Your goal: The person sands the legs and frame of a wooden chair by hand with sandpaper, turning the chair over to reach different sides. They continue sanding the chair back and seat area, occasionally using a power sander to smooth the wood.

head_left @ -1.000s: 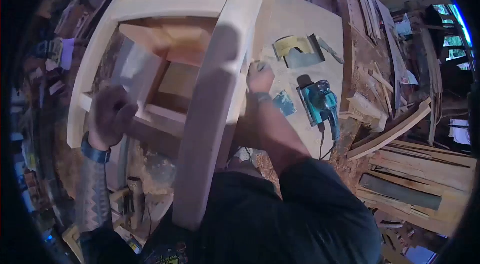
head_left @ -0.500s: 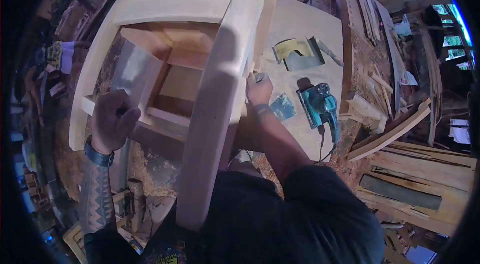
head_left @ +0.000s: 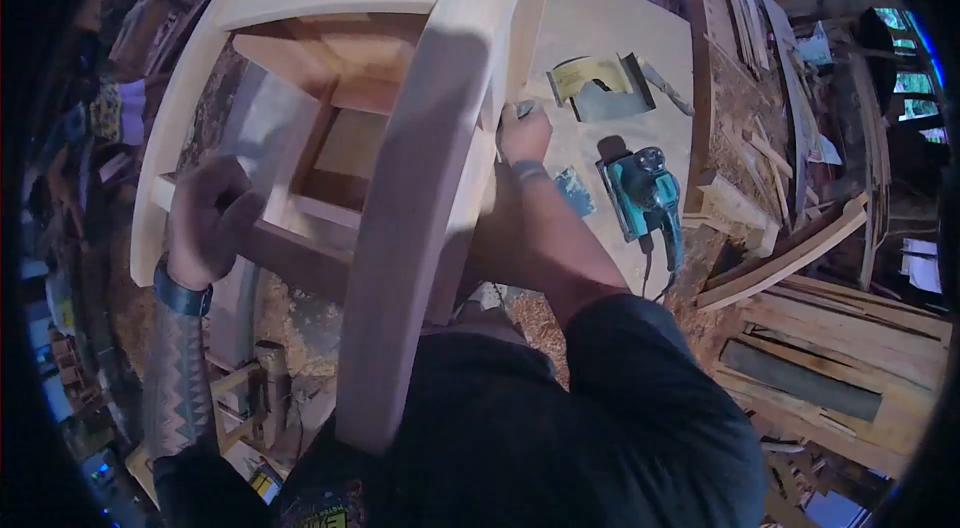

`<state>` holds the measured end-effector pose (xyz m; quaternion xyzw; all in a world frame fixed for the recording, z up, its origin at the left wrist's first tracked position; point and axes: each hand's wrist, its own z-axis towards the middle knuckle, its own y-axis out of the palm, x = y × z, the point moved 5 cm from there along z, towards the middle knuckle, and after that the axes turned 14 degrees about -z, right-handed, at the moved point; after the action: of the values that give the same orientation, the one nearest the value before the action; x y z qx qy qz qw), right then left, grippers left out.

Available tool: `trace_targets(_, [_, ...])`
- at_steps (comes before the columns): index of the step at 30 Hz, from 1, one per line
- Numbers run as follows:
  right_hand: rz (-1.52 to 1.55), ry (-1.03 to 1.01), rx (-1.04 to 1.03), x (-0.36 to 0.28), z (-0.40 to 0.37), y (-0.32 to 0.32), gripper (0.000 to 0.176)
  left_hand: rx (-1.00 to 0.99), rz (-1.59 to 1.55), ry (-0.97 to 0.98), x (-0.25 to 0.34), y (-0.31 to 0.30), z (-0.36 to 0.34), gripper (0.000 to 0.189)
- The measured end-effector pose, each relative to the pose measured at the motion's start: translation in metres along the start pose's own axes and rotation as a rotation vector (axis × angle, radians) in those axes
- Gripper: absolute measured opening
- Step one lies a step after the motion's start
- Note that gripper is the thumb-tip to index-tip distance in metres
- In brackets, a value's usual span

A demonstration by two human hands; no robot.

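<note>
Beside the right fingers [head_left: 514, 126], wooden frame [head_left: 432, 148]

- Off to my right I have a curved wooden piece [head_left: 790, 256], slanting beside some flat planks [head_left: 850, 326].
- On those planks I see a dark grey strip [head_left: 800, 380].
- Farther ahead on my right, long boards [head_left: 735, 8] lie side by side.
- Wood shavings [head_left: 542, 330] litter the floor below me.
- Bright window openings [head_left: 915, 83] show at my far right.
</note>
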<state>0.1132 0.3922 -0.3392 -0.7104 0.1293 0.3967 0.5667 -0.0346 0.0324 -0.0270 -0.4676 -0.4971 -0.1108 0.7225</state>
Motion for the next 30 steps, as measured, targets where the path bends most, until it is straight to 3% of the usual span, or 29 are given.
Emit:
trace_targets(1, [-0.01,0.029,-0.036,-0.003,0.0,-0.003,0.033,-0.007,0.003,0.012,0.001,-0.002,0.003,0.019])
trace_targets(4, [0.22,0.008,0.113,0.026,-0.045,0.016,0.038,-0.002,0.004,-0.109,-0.001,-0.004,0.002,0.019])
trace_targets(7, [0.206,0.061,0.053,0.043,-0.015,0.037,0.042,0.064,0.087,0.017,-0.005,-0.002,-0.001,0.019])
trace_targets(8, [0.181,0.104,-0.133,0.035,0.0,0.033,0.048,0.035,0.08,0.02,-0.005,0.0,-0.002,0.018])
trace_targets(11, [0.259,0.142,-0.001,0.057,0.013,0.071,0.053,-0.02,0.08,0.048,0.002,-0.002,0.004,0.016])
trace_targets(12, [0.233,0.196,0.006,0.031,-0.021,0.042,0.054,-0.028,0.089,0.051,0.004,-0.002,0.003,0.016])
trace_targets(15, [0.238,0.24,-0.063,0.035,-0.056,0.049,0.055,0.017,0.106,0.055,0.0,-0.003,0.003,0.016])
trace_targets(19, [0.198,0.256,0.032,0.032,-0.013,0.051,0.057,0.001,0.185,0.123,0.003,0.0,0.004,0.017])
trace_targets(20, [0.253,0.369,-0.04,0.029,0.001,0.053,0.057,0.002,0.182,0.122,0.003,-0.001,0.004,0.016])
trace_targets(26, [0.116,0.219,-0.015,0.026,-0.078,0.037,0.057,-0.013,0.073,0.031,0.001,-0.002,0.002,0.016])
trace_targets(30, [0.225,0.309,0.038,0.035,-0.055,0.046,0.058,-0.024,0.053,0.055,0.001,-0.002,0.001,0.018])
